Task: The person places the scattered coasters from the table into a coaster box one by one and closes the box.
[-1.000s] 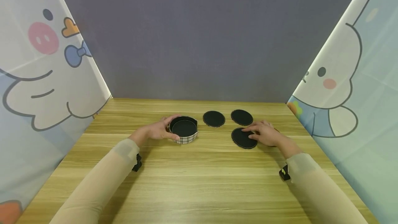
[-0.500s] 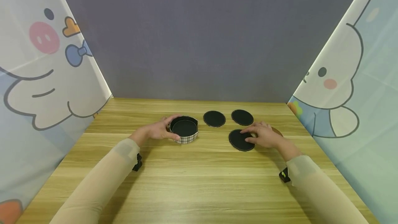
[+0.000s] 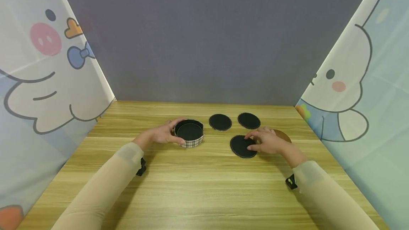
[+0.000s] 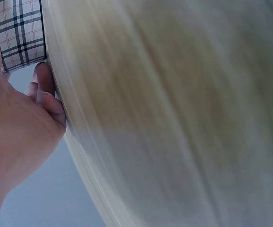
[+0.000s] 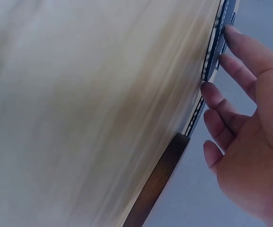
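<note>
Black disc [image 3: 239, 147] lies partly beneath the right hand [image 3: 266, 141], seemingly touching.

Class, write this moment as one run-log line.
left hand: holds plaid holder | right hand: touches nearest black disc | two other black discs: farther back | brown piece: partly hidden

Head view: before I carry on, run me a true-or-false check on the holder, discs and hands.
1. The left hand grips the plaid holder. True.
2. The plaid holder lies on its side. False: it stands upright on the wooden table, opening upward.
3. The right hand partly hides the brown disc. True.
4. The right hand's fingertips touch the brown disc. False: they are on the near black disc.
5. The far left black disc and far right black disc lie beyond the near one. True.
6. The far left black disc touches the holder. False: bare table separates them.
</note>
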Available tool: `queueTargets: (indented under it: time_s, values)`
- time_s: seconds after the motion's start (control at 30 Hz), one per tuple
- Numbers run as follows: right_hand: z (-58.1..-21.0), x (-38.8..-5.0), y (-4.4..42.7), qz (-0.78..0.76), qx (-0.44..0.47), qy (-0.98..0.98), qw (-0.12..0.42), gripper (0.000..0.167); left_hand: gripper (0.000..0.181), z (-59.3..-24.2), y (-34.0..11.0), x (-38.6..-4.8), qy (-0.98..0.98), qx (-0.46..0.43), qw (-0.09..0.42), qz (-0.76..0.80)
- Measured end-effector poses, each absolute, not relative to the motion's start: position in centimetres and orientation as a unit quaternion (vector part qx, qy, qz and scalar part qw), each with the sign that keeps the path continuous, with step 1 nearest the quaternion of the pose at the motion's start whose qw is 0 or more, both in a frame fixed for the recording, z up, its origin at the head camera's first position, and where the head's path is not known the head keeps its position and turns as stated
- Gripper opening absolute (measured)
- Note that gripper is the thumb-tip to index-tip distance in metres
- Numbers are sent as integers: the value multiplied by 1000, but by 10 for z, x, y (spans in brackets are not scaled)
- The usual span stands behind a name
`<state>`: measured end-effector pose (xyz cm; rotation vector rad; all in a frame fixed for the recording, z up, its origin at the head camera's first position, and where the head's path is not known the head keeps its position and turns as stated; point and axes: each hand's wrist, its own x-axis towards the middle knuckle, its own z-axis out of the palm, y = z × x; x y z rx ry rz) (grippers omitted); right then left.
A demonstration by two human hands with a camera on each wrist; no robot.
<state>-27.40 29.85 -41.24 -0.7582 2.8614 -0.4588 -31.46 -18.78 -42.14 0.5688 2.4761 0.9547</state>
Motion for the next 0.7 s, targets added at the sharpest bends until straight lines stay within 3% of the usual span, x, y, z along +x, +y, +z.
queueTargets:
  time_s: [0.7]
  values:
    - [-412, -270, 286, -168, -283, 941, 84, 52, 117, -423, -188, -315, 896, 205, 209, 335]
